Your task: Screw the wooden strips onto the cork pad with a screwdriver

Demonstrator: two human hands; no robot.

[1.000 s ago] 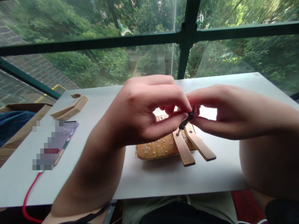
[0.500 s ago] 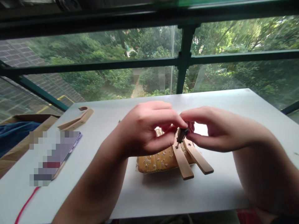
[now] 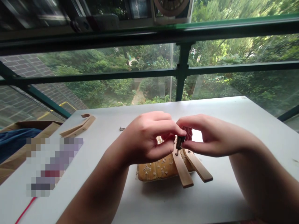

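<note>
Screwdriver point(image 3: 179, 143) upright now, was tilted; tip on wood strip point(image 3: 183, 173).

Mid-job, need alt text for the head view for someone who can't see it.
Over a white table, the left hand and right hand both pinch a small black stubby tool, its tip down on the left one of two tan wooden strips that lie across a speckled tan pad.

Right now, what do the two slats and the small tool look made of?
The slats look like wood: tan, matte, clean-cut edges. The tool has a dark grip, likely plastic or rubber, and a thin metal-looking tip; too small to confirm.
</note>
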